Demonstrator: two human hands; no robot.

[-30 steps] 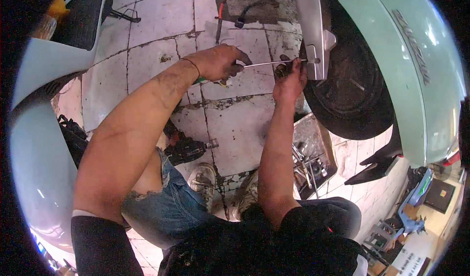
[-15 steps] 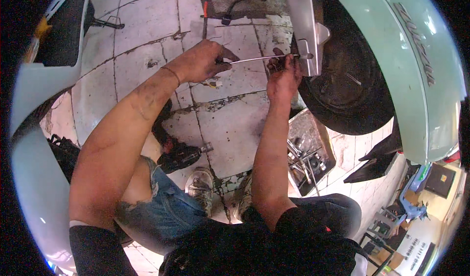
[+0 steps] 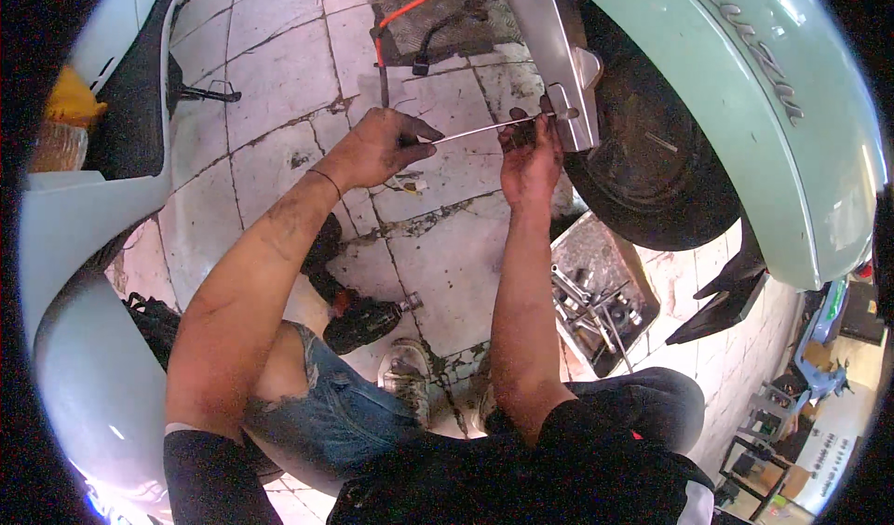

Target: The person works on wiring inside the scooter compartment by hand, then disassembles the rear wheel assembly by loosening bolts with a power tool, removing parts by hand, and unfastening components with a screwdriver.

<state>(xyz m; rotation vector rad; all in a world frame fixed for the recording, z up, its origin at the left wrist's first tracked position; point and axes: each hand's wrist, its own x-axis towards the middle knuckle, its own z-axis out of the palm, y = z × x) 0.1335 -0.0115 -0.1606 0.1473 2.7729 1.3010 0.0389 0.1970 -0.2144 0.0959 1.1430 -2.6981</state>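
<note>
1. Here's the left hand (image 3: 386, 146), thumb and fingers pinched firmly on one end of a thin metal rod (image 3: 484, 130)!
2. And the right hand (image 3: 533, 160), palm up, has its fingertips at the rod's other end; whether they're clamped on it, I can't tell from here.
3. The rod runs across between the two hands, its far end right at the lower part of a long silver cover (image 3: 551, 50).
4. Behind that cover sits a dark wheel (image 3: 643, 153), beneath a pale green body panel (image 3: 773, 125).
5. Down below, beside the right forearm: a grimy tray (image 3: 596, 241) holding metal tools (image 3: 596, 311).
6. Near the shoes, a black power tool (image 3: 363, 325) lies on the tiles (image 3: 279, 50).
</note>
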